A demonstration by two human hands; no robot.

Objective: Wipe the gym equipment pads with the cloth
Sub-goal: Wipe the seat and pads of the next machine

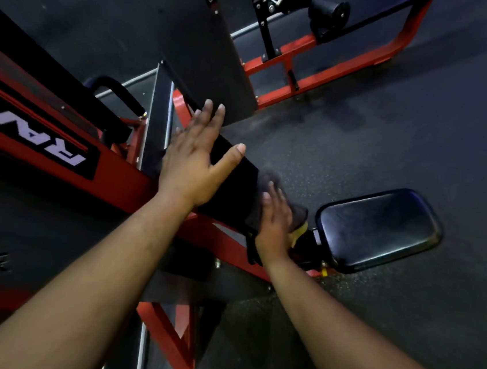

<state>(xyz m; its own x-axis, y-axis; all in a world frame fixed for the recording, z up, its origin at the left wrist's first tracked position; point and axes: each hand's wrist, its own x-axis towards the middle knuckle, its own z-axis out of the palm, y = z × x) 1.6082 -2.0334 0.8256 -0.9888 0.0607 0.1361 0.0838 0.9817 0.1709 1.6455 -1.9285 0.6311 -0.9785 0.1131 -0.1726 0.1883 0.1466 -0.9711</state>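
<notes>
seat pad (379, 228) right of back pad (229, 189), cloth (290, 210) between

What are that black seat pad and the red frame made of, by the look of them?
The seat pad looks like padded vinyl or leatherette: smooth black with a soft sheen and rounded edges. The red frame looks like painted steel tubing: flat, hard faces, glossy red coat, bolted joints. Neither is certain from sight alone.

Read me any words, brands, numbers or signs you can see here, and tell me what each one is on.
"RAV", white block letters seen upside down, on a black panel of the red machine frame; the word may run on out of view.
No other text, number or sign is readable on the pads, cloth or floor.
</notes>
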